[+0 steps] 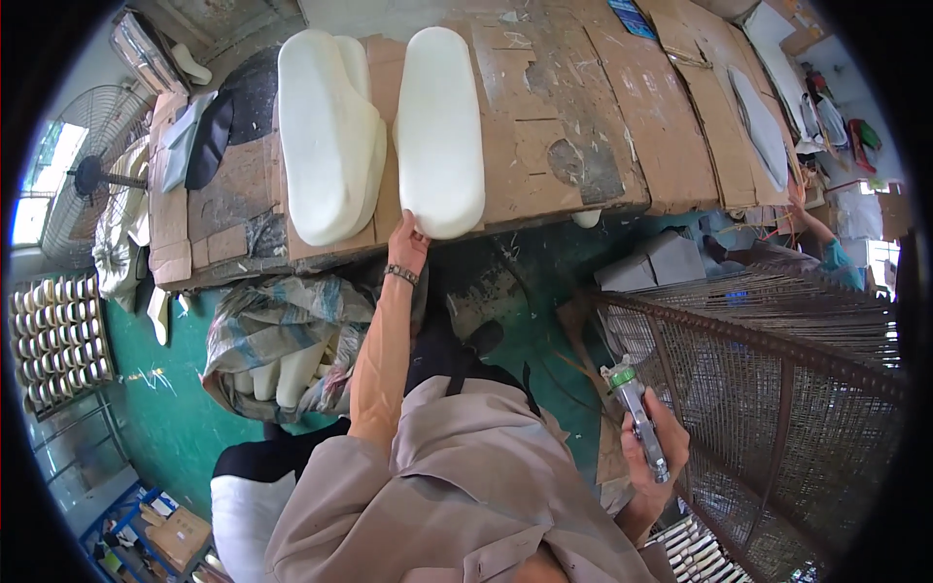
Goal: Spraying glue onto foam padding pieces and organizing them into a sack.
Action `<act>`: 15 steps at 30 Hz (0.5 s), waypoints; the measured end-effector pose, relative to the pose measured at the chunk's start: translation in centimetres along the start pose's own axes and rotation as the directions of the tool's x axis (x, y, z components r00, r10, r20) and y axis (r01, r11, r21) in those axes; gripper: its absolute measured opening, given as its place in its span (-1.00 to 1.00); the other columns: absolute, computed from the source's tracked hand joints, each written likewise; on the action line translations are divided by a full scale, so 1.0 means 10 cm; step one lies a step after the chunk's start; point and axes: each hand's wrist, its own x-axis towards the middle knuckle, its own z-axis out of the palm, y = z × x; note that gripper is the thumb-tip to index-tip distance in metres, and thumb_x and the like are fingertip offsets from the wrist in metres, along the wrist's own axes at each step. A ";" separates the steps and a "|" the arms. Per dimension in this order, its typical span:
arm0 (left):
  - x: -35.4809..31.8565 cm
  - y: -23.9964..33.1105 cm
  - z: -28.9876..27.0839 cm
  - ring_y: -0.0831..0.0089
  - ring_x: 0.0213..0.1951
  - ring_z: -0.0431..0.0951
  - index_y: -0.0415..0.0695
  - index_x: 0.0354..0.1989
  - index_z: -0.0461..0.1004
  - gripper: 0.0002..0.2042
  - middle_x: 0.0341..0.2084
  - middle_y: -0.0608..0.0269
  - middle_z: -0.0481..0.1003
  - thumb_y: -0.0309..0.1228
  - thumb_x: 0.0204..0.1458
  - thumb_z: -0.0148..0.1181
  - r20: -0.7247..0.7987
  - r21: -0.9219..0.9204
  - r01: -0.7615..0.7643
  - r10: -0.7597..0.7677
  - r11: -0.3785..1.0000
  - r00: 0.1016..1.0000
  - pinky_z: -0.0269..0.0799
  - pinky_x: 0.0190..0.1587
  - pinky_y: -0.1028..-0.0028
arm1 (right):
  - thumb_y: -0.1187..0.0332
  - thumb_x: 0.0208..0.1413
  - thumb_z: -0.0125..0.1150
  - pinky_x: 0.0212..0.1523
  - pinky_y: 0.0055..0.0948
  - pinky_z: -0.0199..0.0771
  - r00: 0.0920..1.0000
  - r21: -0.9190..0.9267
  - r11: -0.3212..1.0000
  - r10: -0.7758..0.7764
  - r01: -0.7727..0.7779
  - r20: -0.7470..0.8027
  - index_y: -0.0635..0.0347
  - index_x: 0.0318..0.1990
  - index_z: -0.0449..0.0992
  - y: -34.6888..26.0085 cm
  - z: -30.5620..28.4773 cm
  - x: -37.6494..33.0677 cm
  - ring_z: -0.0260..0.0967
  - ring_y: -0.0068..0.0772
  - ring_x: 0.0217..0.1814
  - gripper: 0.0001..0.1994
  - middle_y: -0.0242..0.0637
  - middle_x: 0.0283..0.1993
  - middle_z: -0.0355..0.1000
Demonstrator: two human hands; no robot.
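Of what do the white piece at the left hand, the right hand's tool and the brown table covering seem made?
White piece: perhaps foam or plastic; matte, smooth, evenly pale.
Tool: probably metal, from its shiny grey body; the green ring is unclear.
Brown table covering: likely cardboard, dull, with fold lines and torn patches.

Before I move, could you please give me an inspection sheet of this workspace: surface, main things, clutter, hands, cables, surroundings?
Surface: table covered with stained, worn brown cardboard.
Main things: overlapping long white pieces at left; a single white piece beside them.
Clutter: dark sheet on the table; striped sack with white pieces below.
Hands: left hand touches the single white piece's near end; right hand holds a metal tool with a green ring.
Cables: thin dark line on the green floor; cord or hose, cannot tell.
Surroundings: fan at left, rusty rack and another person's arm at right.
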 end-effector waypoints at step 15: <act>-0.59 1.18 0.88 0.36 0.17 0.52 -0.12 0.36 0.28 -0.35 0.15 0.25 0.51 -0.42 0.09 0.42 0.317 -0.273 -0.108 0.195 0.956 0.928 0.53 0.18 0.27 | 0.26 0.23 0.27 -0.17 -0.40 0.53 0.989 0.033 0.995 -0.102 0.098 0.112 0.53 0.28 0.36 -0.55 0.94 1.20 0.48 -0.39 -0.25 -0.42 -0.19 -0.25 0.55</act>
